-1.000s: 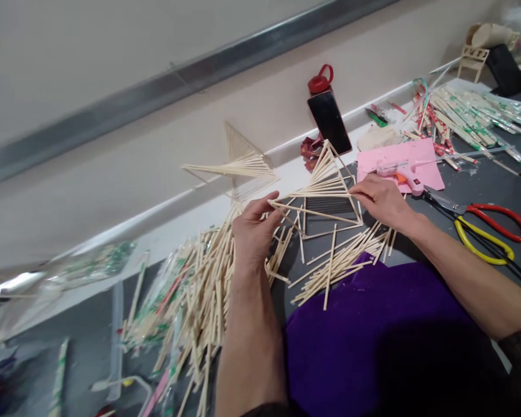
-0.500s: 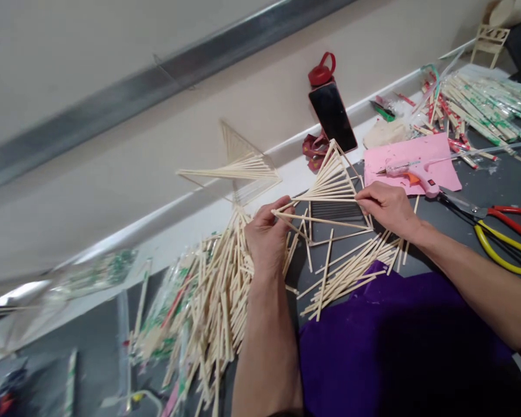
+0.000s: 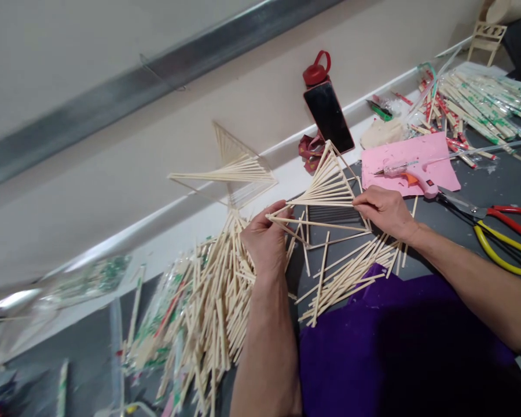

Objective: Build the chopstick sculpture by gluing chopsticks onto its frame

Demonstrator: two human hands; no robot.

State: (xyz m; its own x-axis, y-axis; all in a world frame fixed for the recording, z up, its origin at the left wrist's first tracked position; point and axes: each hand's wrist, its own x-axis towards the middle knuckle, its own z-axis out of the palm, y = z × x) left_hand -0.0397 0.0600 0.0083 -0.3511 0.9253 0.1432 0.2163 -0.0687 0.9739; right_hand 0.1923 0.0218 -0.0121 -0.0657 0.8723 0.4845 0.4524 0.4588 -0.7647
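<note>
Both hands are at a frame of thin wooden sticks (image 3: 330, 185), whose sticks fan out from its left corner. My left hand (image 3: 267, 237) is closed around that left corner, where several stick ends meet. On the other side my right hand (image 3: 382, 211) pinches the end of the lowest fanned stick, beside the frame's right edge. Below the frame lie loose sticks (image 3: 347, 278) on the dark table. A second stick frame (image 3: 230, 171) stands to the left against the wall, above a large heap of sticks (image 3: 212, 307).
A pink glue gun (image 3: 410, 174) lies on a pink sheet (image 3: 438, 153) at the right, near yellow-and-red-handled pliers (image 3: 481, 223). A phone (image 3: 330, 116) leans on a red-capped bottle (image 3: 316, 74) by the wall. Wrapped chopsticks (image 3: 486, 104) lie at the back right.
The whole view has shifted slightly. Both hands keep the same hold on the stick frame, which looks almost unmoved.
</note>
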